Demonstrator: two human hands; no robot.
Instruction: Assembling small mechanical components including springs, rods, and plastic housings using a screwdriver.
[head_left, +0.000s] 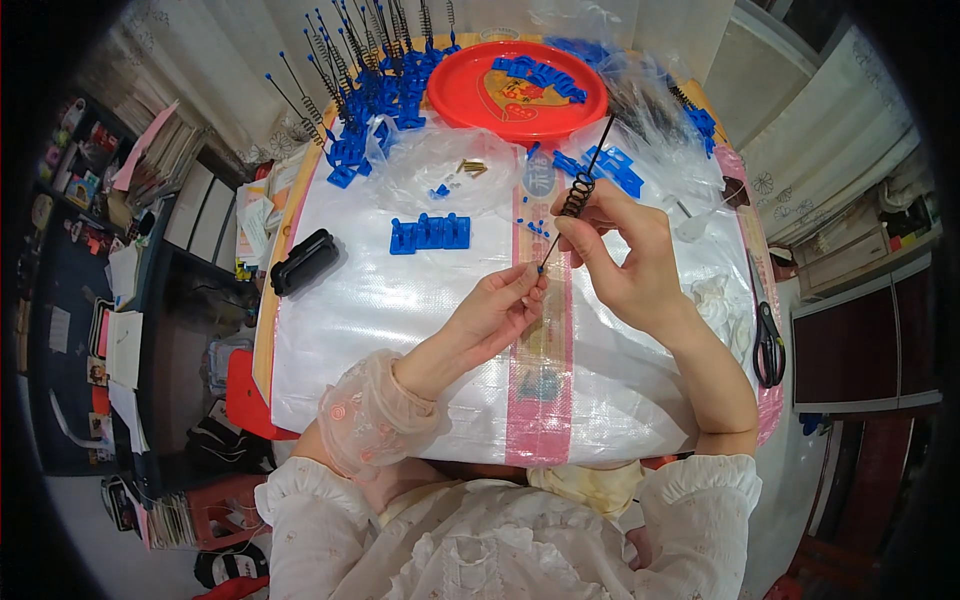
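Above the middle of the table, my right hand (630, 250) pinches a thin black rod (604, 135) that has a black coil spring (577, 193) around it. The rod slants, its upper end up and to the right. At its lower end is a small blue tip (541, 269), which the fingertips of my left hand (505, 305) grip. Just beyond the hands lie several tiny blue caps (537, 227). To the left of them is a row of joined blue plastic pieces (430, 234). A clear plastic bag (395, 180) carries brass-coloured pins (471, 168) and small bits.
A red round tray (442, 100) with blue pieces stands at the back. Blue bases with upright springs and rods (345, 100) crowd the back left. A black case (305, 262) lies at left, black-handled scissors (768, 345) at the right edge. White woven sheeting (420, 310) covers the table.
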